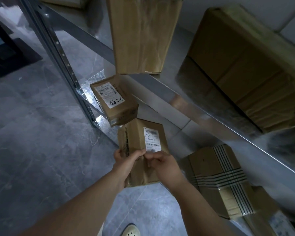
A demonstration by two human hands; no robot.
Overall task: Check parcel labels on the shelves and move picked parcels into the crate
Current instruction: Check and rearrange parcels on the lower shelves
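Hands first, head view: left hand (126,165) and right hand (165,166) both grip one small brown parcel (134,133) at its near end. Left fingers are curled round the left edge and the right thumb pinches the top face, with the two thumbs almost meeting just under the white label (152,139). The label faces up and shows barcodes (print too blurred to read). The parcel is held in the air over the grey floor (32,133), in front of the metal shelf (203,113).

Just beyond its far edge sits a second small parcel (123,106) on the lower shelf level, next to the shelf upright (63,53). Its label has "8825" handwritten on it. Can't tell whether the two parcels touch.

The upper level holds a tall brown box (141,34) at centre and a large box (245,65) to the right. Lower right, near the right hand, is a box with dark striped tape (218,178).

A pale shoe (130,229) shows at the bottom edge.
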